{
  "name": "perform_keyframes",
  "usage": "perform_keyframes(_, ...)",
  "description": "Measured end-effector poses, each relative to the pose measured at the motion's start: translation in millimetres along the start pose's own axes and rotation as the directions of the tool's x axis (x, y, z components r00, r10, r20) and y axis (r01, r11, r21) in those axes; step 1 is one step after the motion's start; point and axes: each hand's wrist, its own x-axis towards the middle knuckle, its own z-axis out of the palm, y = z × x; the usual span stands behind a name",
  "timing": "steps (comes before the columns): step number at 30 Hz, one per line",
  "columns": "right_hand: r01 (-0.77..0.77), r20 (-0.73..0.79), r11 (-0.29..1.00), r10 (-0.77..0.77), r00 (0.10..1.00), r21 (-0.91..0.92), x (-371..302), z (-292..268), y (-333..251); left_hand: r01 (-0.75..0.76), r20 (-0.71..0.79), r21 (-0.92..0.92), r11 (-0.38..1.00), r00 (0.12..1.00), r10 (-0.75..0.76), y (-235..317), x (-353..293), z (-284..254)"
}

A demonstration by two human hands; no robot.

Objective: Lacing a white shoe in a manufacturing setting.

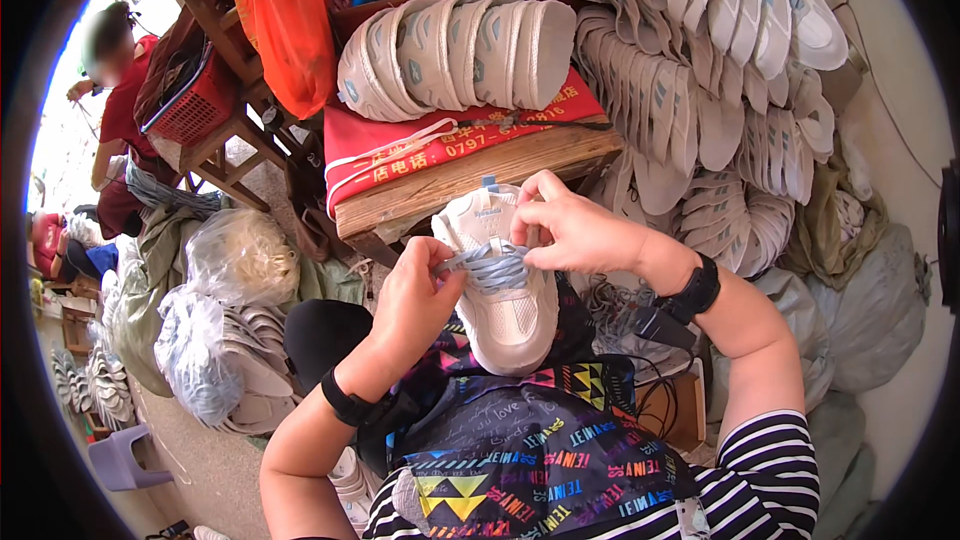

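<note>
A white sneaker (512, 332) rests in front of me against my lap, its toe pointing toward me and its tongue toward the wooden bench. Light blue shoelaces (492, 270) cross its front in several rows. At the left eyelets, my left hand (418, 290) pinches the shoelace between thumb and fingers. My right hand (570, 228) is closed at the upper right eyelets, thumb and forefinger drawn together; what lies between those fingertips is too small to make out. A small blue pull tab (489, 182) stands up at the far end of the sneaker.
Beyond the sneaker, a wooden bench (480, 175) with a red cloth carries a row of nested shoe uppers (455, 52). More uppers (690, 90) are stacked at the right. An orange bag (285, 25) hangs at the left. Plastic bags (240, 255) lie lower left; another person (120, 90) sits farther off.
</note>
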Motion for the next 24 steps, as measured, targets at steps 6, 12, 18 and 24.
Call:
perform_keyframes(6,0.012,-0.134,0.982,0.014,0.991,0.189,5.5,16.2,15.7,-0.376,-0.132,0.381,0.844,0.882,0.453,-5.8,6.8,-2.6)
perform_keyframes(12,-0.001,-0.253,1.0,0.007,0.968,0.024,4.9,24.3,5.5,-0.189,0.018,-0.049,0.981,0.982,0.19,-11.7,7.8,-3.1)
perform_keyframes(18,0.003,-0.304,0.999,-0.019,0.953,-0.053,5.1,29.9,8.3,0.35,0.206,-0.766,0.54,0.928,-0.309,-10.2,23.1,-26.5)
perform_keyframes(24,0.041,-0.265,0.981,0.012,0.964,0.191,7.0,28.8,11.8,-0.475,-0.044,0.335,0.814,0.855,0.517,14.2,24.9,-22.7)
